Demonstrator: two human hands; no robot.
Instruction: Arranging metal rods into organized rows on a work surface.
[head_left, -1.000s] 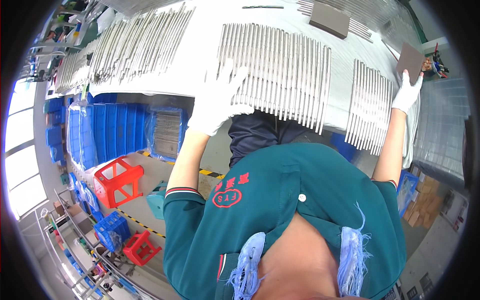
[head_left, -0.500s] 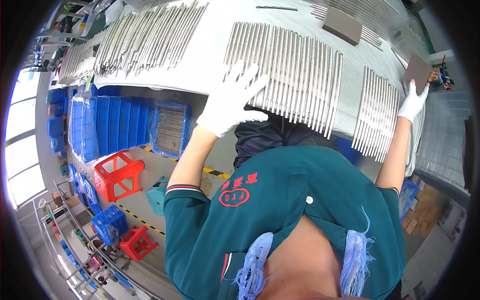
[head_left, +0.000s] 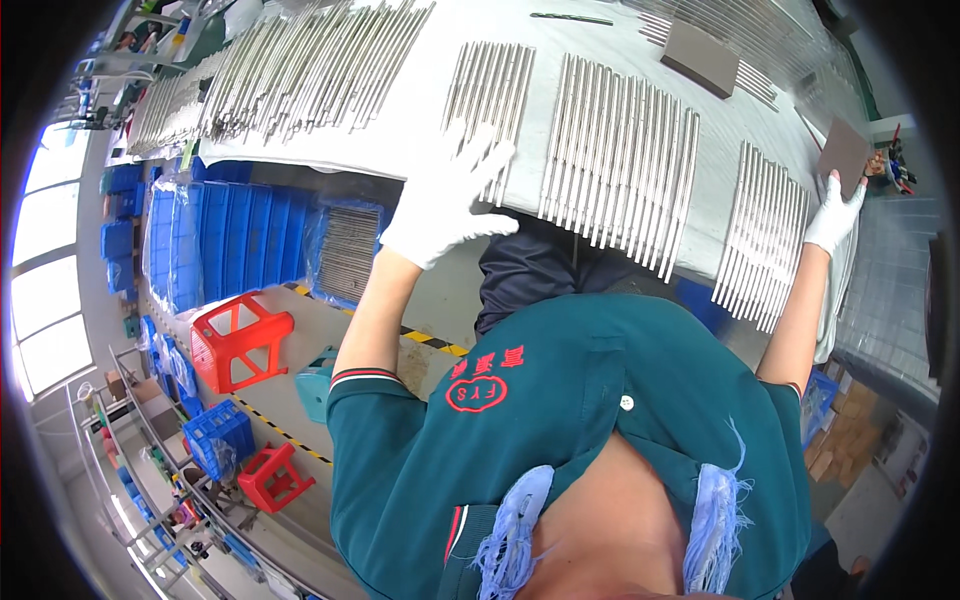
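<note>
In the head view, a row of metal rods (head_left: 492, 85) is lying on the tabletop (head_left: 718, 180); the left hand (head_left: 445, 205), grip wide, is being over their near ends (probably stiff, slippery; mid-length suits holding). The right hand (head_left: 836, 220) is gripping a brown block (head_left: 845, 150).

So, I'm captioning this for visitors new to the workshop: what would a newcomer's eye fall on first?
Probably the shiny metal rods, in neat rows across the pale-covered table. Then the white-gloved left hand, spread over the nearest rows' leftmost group, and the right hand at a brown block far right. Red stools stand out at lower left.
</note>
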